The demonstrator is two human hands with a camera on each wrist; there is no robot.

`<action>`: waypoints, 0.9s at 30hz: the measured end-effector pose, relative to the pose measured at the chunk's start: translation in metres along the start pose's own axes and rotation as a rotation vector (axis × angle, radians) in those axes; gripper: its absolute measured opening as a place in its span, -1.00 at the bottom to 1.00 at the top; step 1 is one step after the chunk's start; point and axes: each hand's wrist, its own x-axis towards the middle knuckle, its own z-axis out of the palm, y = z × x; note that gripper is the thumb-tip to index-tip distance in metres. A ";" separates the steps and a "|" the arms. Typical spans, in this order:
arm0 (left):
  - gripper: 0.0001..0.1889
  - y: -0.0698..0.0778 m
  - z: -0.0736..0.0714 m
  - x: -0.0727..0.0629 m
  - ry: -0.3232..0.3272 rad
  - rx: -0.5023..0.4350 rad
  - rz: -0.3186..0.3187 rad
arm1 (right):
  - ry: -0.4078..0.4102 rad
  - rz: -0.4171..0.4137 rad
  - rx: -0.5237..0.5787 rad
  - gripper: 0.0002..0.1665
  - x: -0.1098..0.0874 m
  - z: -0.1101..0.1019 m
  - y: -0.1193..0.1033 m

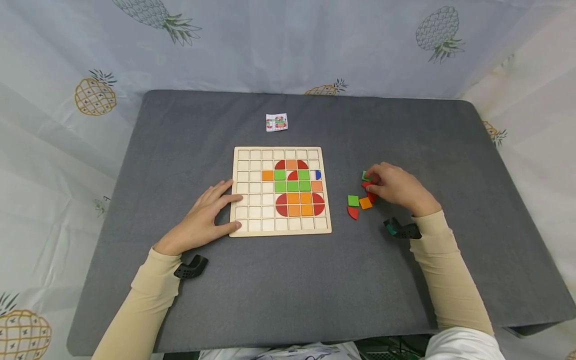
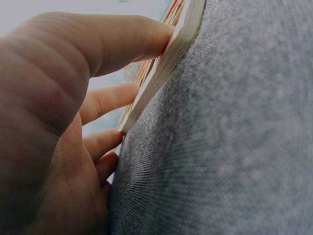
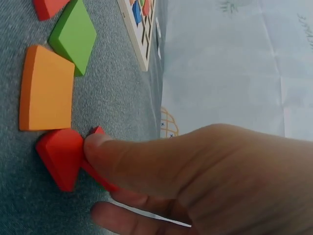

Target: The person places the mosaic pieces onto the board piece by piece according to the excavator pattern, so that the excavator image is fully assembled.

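My left hand (image 1: 202,220) rests on the left edge of a wooden grid board (image 1: 254,227), thumb and fingertips on its rim, fingers spread. In the left wrist view the thumb (image 2: 142,36) presses the board's side edge. My right hand (image 1: 398,187) is over a small group of coloured pieces right of the board. Thumb and fingers pinch a red piece (image 3: 99,176), partly hidden by the thumb. Beside it lies another red piece (image 3: 61,156), close to an orange square (image 3: 49,93) and a green square (image 3: 74,36). A further green piece (image 1: 364,176) shows by the fingertips.
On the board are green squares (image 1: 292,186), orange squares (image 1: 299,210), red quarter-circles (image 1: 318,204) and a blue piece (image 1: 318,175). A small pattern card (image 1: 276,122) lies behind the board. Another red quarter-circle (image 1: 353,213) lies nearer the front on the grey tablecloth (image 1: 288,290).
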 end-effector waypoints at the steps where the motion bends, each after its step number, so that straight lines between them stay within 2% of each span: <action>1: -0.30 0.000 0.000 0.000 0.000 0.001 0.000 | 0.004 -0.007 0.001 -0.71 0.000 0.000 0.000; 7: -0.30 0.001 -0.001 0.000 -0.004 0.002 0.002 | 0.002 -0.045 0.018 -0.82 -0.001 0.000 0.000; 14: -0.30 0.001 -0.002 0.000 0.000 0.005 0.004 | 0.026 -0.062 0.136 -0.89 0.002 -0.011 -0.006; 21: -0.31 0.000 -0.001 -0.001 0.009 0.000 0.010 | 0.068 -0.069 0.240 -0.91 0.019 -0.025 -0.027; 27: -0.32 0.000 0.000 -0.001 0.014 -0.003 0.011 | 0.066 -0.095 0.260 -0.88 0.034 -0.031 -0.038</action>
